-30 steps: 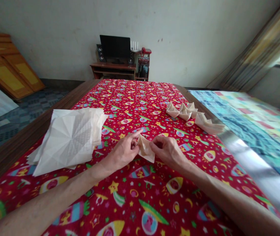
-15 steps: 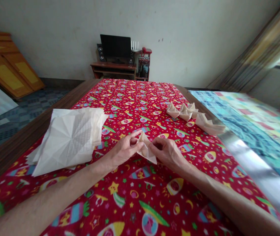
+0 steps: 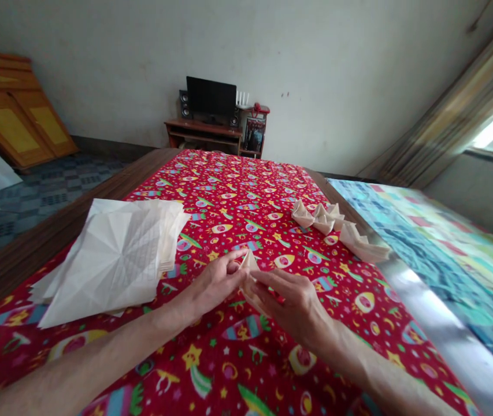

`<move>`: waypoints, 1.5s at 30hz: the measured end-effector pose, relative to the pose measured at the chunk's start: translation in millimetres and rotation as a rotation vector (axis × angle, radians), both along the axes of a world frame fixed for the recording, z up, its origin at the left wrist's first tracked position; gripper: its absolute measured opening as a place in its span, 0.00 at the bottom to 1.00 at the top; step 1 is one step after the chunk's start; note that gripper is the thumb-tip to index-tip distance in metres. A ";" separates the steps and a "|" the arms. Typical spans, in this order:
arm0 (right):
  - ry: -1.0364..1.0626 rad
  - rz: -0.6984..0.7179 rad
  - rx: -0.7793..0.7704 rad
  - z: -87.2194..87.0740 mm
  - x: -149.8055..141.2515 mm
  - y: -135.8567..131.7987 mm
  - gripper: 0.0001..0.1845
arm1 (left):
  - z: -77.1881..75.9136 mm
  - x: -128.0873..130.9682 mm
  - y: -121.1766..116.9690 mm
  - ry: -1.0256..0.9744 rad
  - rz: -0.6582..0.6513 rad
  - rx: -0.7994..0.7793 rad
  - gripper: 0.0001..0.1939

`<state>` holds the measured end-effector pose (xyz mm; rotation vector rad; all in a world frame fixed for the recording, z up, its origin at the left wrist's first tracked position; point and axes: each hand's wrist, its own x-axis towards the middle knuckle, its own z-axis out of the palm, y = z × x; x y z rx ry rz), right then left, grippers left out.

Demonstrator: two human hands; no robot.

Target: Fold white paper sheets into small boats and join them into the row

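Observation:
A small piece of folded paper (image 3: pixel 249 261) with a pointed tip is between my two hands, just above the red patterned cloth. My left hand (image 3: pixel 221 279) pinches its left side between thumb and fingers. From the right, my right hand (image 3: pixel 292 297) is closed over the lower part, its fingers fairly straight and pressed together against the paper. Much of the paper is hidden behind these fingers. To the left lies a stack of creased white paper sheets (image 3: pixel 111 254). Several folded paper boats (image 3: pixel 361 244) stand in a row at the right.
The red cloth (image 3: pixel 246 190) covers a long table with a dark wooden edge (image 3: pixel 137 167). Beside it on the right is a bed with a blue patterned cover (image 3: pixel 385 231). A monitor (image 3: pixel 211 95) on a desk stands at the far wall, a wooden cabinet (image 3: pixel 16 115) at the left.
My right hand has shifted from pinching the paper's right side to lying across its lower part with straighter fingers. My left hand keeps its pinch. The view has tilted slightly upward.

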<state>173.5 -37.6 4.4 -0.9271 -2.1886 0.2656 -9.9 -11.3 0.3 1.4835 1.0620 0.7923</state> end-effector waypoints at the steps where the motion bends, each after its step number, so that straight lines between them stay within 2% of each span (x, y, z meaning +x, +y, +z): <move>1: -0.028 -0.002 -0.009 0.1 -0.6 -1.4 0.09 | -1.3 0.2 0.0 0.028 0.003 0.016 0.34; 7: -0.034 -0.077 -0.074 -3.0 -0.5 -0.2 0.10 | -8.3 0.4 0.9 0.026 -0.013 0.062 0.34; 11: -0.006 -0.071 -0.115 -1.6 2.4 6.9 0.09 | -7.6 0.9 -0.2 -0.051 -0.041 -0.040 0.32; 14: -0.020 -0.105 -0.121 4.8 15.0 20.1 0.09 | -11.9 3.5 -0.4 -0.076 -0.003 -0.094 0.32; 17: -0.051 -0.200 -0.042 21.5 45.8 50.1 0.09 | -19.4 6.4 0.5 -0.102 0.027 -0.074 0.31; 19: -0.065 -0.315 0.038 36.7 74.9 80.3 0.08 | -22.9 6.9 1.0 -0.076 -0.004 -0.030 0.30; 21: -0.072 -0.427 0.055 50.7 105.1 114.6 0.10 | -24.2 6.2 0.9 -0.040 -0.050 0.027 0.27; 24: -0.088 -0.450 0.028 62.0 139.9 160.4 0.14 | -24.3 4.3 0.4 -0.020 -0.091 0.058 0.23; 27: -0.196 -0.419 -0.022 60.2 155.0 187.3 0.14 | -25.9 3.1 0.3 -0.032 -0.093 0.043 0.22; 35: -0.271 -0.361 -0.097 37.5 159.3 203.4 0.12 | -26.0 1.3 0.3 -0.004 -0.112 0.048 0.21; 45: -0.203 -0.367 -0.146 37.0 177.5 205.6 0.17 | -22.3 2.4 -0.9 -0.003 -0.113 0.055 0.25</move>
